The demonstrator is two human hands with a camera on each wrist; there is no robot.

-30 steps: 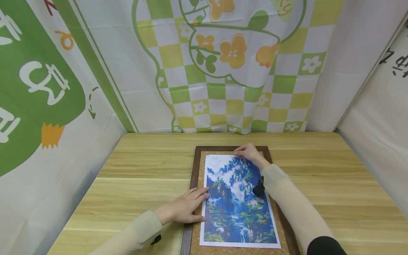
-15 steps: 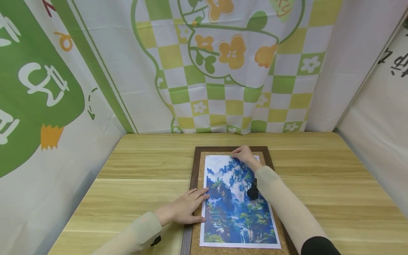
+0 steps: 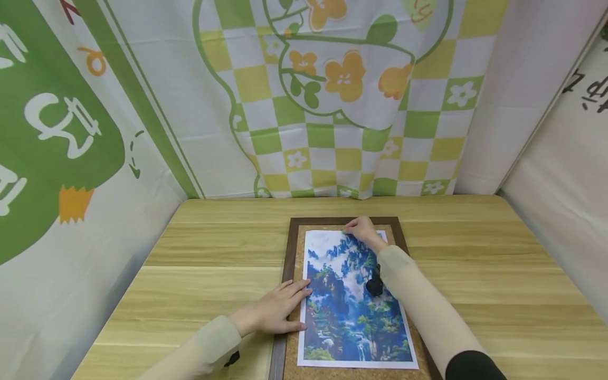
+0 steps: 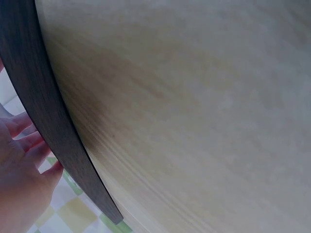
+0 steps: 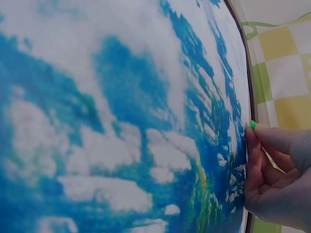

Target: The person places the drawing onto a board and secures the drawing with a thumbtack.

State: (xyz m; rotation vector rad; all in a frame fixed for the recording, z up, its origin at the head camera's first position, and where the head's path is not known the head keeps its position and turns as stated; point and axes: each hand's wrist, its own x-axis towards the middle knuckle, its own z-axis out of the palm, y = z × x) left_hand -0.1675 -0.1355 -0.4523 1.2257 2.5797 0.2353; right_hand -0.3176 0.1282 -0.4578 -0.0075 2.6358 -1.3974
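A printed landscape picture (image 3: 332, 306) of blue mountains and trees lies on a cork board (image 3: 292, 348) with a dark wooden frame (image 3: 287, 261). My left hand (image 3: 277, 310) lies flat with spread fingers, its fingertips on the picture's left edge. In the left wrist view, that hand (image 4: 22, 170) shows beyond the board's frame (image 4: 58, 116). At the middle of the picture's top edge, my right hand (image 3: 362, 231) pinches a small green push pin (image 5: 252, 125) between thumb and index finger. The pin's point is hidden.
The board rests on a wood-grain table (image 3: 204, 248), near its front middle. Behind the table hangs a green and yellow checkered cloth (image 3: 328, 153). White printed cloths stand at the left (image 3: 142, 211) and right. Black wrist cameras sit under both sleeves.
My right hand has shifted slightly left along the picture's top edge, the green push pin still pinched in it. The left hand and the picture have stayed in place.
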